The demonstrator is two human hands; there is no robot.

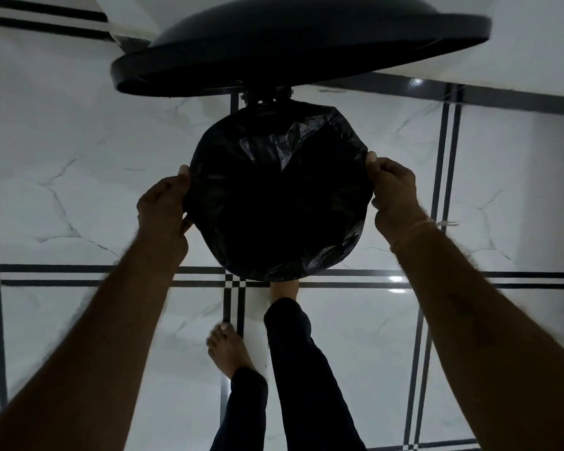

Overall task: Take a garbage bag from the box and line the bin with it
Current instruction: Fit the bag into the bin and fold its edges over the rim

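- Left hand (165,206): at the left side of the bin's mouth, fingers clamped on the edge of the garbage bag (280,193), thumb lying along the rim.
- Garbage bag: black plastic, stretched over the round mouth of the bin (267,107) and folded down outside the rim all the way round; its crinkled inside shows at the far part of the opening, and the deeper interior is too dark to read.
- Lid (293,43): black, domed, raised on its hinge at the far side of the bin and tilted over the opening.
- Right foot (284,289): bare, reaching under the near edge of the bin; whether it rests on a pedal is hidden.
- Left foot (227,349): bare, flat on the floor (79,177), nearer than the bin.
- Right hand (394,196): at the right side of the rim, fingers closed on the bag's edge, thumb uppermost.
- Floor: white marbled tiles with dark double lines.
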